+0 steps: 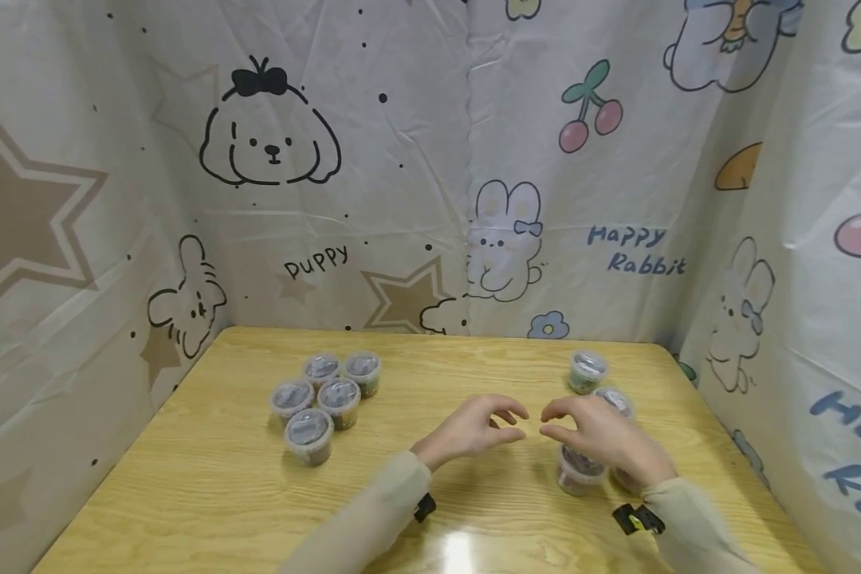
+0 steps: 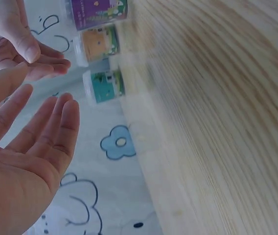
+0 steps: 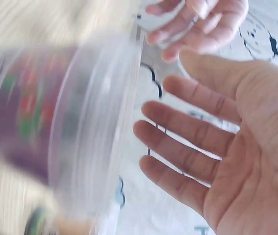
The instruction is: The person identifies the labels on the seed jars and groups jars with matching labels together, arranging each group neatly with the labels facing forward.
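Note:
My left hand (image 1: pixel 473 426) hovers above the middle of the table, thumb and fingers loosely curved with nothing between them. Facing it from the right, my right hand (image 1: pixel 603 434) is also empty, its fingertips a small gap away. Beneath the right hand stands a purple-labelled tub (image 1: pixel 579 472) with a clear lid; the right wrist view shows this tub (image 3: pixel 31 112) large and blurred, apart from the fingers. Behind it are an orange-labelled tub (image 2: pixel 100 45) and a teal-labelled tub (image 2: pixel 107 87). Another tub beside the purple one is partly hidden by the right hand.
Several similar lidded tubs (image 1: pixel 309 437) stand grouped on the left side of the wooden table (image 1: pixel 208 494). A printed cloth (image 1: pixel 402 159) hangs along the back and both sides of the table.

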The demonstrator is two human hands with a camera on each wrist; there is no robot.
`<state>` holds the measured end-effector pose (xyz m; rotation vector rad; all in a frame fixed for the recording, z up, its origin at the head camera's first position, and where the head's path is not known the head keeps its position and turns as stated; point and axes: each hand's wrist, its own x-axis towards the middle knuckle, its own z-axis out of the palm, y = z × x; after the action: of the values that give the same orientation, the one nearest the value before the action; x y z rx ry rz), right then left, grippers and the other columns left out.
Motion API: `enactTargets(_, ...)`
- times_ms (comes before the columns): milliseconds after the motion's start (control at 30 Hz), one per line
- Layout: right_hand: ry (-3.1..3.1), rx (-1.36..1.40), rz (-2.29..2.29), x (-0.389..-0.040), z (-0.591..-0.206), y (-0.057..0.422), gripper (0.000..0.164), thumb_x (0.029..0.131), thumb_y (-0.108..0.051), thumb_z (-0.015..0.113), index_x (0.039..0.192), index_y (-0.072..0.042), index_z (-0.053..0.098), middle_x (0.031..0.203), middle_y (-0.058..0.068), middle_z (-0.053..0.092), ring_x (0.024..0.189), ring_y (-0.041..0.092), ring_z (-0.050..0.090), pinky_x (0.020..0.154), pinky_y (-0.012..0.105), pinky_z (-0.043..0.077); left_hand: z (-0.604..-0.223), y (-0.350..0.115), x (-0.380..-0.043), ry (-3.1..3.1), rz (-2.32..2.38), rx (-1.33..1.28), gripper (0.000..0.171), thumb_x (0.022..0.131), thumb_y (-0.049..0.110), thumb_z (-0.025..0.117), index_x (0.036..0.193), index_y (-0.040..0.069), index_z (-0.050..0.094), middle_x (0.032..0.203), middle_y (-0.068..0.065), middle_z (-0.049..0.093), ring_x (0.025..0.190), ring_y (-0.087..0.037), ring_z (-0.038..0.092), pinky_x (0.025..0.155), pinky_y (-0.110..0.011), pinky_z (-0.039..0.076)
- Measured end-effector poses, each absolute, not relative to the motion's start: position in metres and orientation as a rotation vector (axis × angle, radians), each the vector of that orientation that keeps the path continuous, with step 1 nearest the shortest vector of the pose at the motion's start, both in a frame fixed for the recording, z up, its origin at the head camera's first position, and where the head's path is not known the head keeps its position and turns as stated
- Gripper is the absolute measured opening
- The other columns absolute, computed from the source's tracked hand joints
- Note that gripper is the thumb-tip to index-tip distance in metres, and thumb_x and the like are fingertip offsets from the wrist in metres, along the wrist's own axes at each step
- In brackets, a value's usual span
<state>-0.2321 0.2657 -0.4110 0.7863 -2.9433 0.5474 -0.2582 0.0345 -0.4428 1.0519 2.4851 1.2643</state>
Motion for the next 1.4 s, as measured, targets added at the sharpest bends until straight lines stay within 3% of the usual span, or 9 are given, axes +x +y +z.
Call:
enactTargets(267,-2.911,0.726,0.518,-0.236,-0.413,0.229,0.016,0.092,-0.030,0.069,0.101,-0.019,0.074,0.098,-0.004,0.074,0.090,0.016,0.070,0.073,0.035,0.058,-0.442,0.009,-0.258,2.537,1.323,1.049,0.026,0.096,0.028,0.064,0.118,0.014,0.069,0.118,0.003,0.069,0.098,-0.004,0.063,0.081,-0.020,0.053)
enactTargets(600,-2.857,0.583,0.612,-0.243,-0.421,0.196,0.006,0.091,-0.025,0.071,0.091,-0.020,0.074,0.088,-0.006,0.074,0.082,0.011,0.068,0.071,0.034,0.056,-0.433,-0.022,-0.261,2.657,1.365,0.958,0.023,0.098,0.026,0.062,0.116,0.015,0.071,0.116,0.001,0.070,0.099,-0.010,0.064,0.081,-0.023,0.053)
enactTargets(867,-2.805,0.496,0.725,-0.240,-0.424,0.166,0.009,0.089,-0.027,0.073,0.083,-0.021,0.071,0.081,-0.007,0.072,0.073,0.008,0.065,0.065,0.032,0.053,-0.429,-0.053,-0.261,2.711,1.328,0.966,0.021,0.098,0.023,0.062,0.114,0.012,0.071,0.112,-0.003,0.071,0.097,-0.013,0.065,0.080,-0.026,0.054)
enactTargets(1400,-2.792,0.688,0.842,-0.254,-0.435,0.127,0.010,0.093,-0.024,0.069,0.086,-0.019,0.073,0.082,-0.008,0.072,0.076,0.007,0.065,0.068,0.029,0.053,-0.434,-0.117,-0.258,2.776,1.359,0.926,0.020,0.096,0.016,0.064,0.112,0.007,0.071,0.111,-0.011,0.071,0.095,-0.019,0.067,0.082,-0.032,0.057)
